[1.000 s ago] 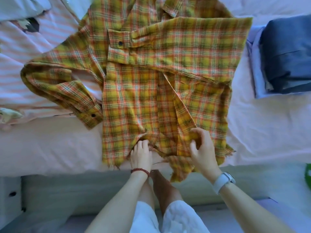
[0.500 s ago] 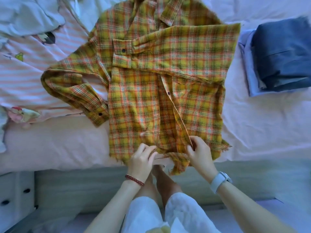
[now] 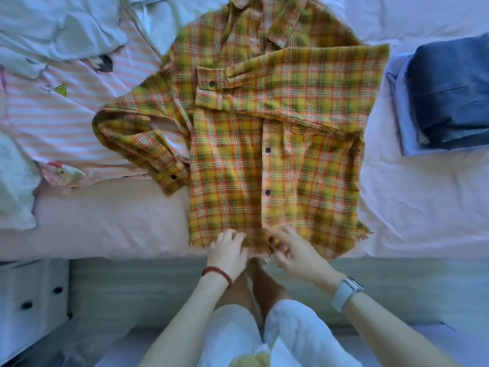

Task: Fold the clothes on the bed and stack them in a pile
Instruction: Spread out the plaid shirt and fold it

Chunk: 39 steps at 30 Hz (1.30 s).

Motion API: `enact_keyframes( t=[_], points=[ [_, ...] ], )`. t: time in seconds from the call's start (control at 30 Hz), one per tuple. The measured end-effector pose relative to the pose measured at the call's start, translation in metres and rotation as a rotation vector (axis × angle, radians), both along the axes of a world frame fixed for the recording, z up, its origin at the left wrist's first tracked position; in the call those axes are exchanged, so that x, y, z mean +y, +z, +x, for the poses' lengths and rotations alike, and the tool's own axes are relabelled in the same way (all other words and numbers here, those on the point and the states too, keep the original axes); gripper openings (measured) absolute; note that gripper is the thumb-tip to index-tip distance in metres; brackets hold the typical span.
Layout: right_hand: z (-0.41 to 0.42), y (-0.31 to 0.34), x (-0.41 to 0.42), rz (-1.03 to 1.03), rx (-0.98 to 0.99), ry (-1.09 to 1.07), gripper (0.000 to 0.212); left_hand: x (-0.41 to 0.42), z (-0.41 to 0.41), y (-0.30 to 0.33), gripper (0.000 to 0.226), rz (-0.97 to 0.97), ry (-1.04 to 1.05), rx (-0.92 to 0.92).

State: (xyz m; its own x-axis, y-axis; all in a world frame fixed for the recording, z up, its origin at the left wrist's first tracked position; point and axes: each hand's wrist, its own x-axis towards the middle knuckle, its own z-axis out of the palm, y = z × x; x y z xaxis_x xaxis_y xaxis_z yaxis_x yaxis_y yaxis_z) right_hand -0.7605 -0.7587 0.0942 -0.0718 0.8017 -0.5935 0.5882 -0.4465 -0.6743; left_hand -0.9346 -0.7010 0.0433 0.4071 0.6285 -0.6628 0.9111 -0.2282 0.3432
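Plaid flannel shirt (image 3: 264,144) lies flat mid-bed, left of the folded denim pile (image 3: 447,94). Both hands sit at its bottom hem by the placket: left hand (image 3: 228,250) resting with loose fingers, right hand (image 3: 292,249) pinching the hem. Looks like squaring up; the left sleeve (image 3: 137,144) probably needs folding in next.

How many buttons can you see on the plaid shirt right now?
4. One on the folded sleeve's cuff, one on the left sleeve's cuff, two on the front placket. Others may be hidden under the folds or hands.
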Motion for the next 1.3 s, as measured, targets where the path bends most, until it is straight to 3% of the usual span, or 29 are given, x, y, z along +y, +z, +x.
enact_keyframes(
  t=[0.07,0.13,0.33,0.5,0.6,0.7,0.83,0.97,1.07,1.17,1.3],
  points=[
    [-0.016,-0.013,0.007,-0.228,0.048,0.304,0.047,0.006,-0.027,0.003,0.039,-0.003,0.137,0.055],
    [-0.029,-0.022,0.013,-0.299,0.002,0.403,0.048,0.011,-0.049,0.007,0.037,-0.017,0.25,0.085],
    [-0.033,-0.04,0.029,-0.079,-0.265,0.208,0.054,0.023,-0.067,0.007,0.03,-0.02,0.45,-0.065],
    [-0.02,-0.061,0.017,-0.272,-0.355,0.204,0.06,0.016,-0.01,-0.021,0.049,-0.34,0.593,-0.226],
    [-0.011,-0.066,0.006,-0.225,-0.321,0.073,0.058,0.011,0.02,-0.038,0.059,-0.455,0.75,-0.21],
    [-0.005,-0.06,0.013,-0.038,-0.348,-0.121,0.051,0.008,0.03,-0.043,0.023,-0.308,0.596,-0.201],
    [-0.001,-0.051,0.044,0.154,-0.413,-0.186,0.053,-0.003,0.018,-0.031,0.024,-0.161,0.61,-0.334],
    [0.002,-0.052,0.073,-0.119,-0.407,0.127,0.056,-0.017,-0.006,-0.039,0.018,-0.281,0.436,-0.036],
    [0.002,-0.053,0.083,-0.305,-0.365,0.225,0.051,-0.006,-0.016,-0.039,0.014,-0.334,0.423,-0.007],
    [0.001,-0.045,0.094,-0.187,-0.342,0.15,0.043,0.028,-0.012,-0.028,0.027,-0.189,0.405,-0.039],
    [0.015,-0.023,0.129,0.067,-0.366,0.009,0.037,0.091,0.003,-0.003,0.027,0.058,0.285,-0.182]
  ],
)
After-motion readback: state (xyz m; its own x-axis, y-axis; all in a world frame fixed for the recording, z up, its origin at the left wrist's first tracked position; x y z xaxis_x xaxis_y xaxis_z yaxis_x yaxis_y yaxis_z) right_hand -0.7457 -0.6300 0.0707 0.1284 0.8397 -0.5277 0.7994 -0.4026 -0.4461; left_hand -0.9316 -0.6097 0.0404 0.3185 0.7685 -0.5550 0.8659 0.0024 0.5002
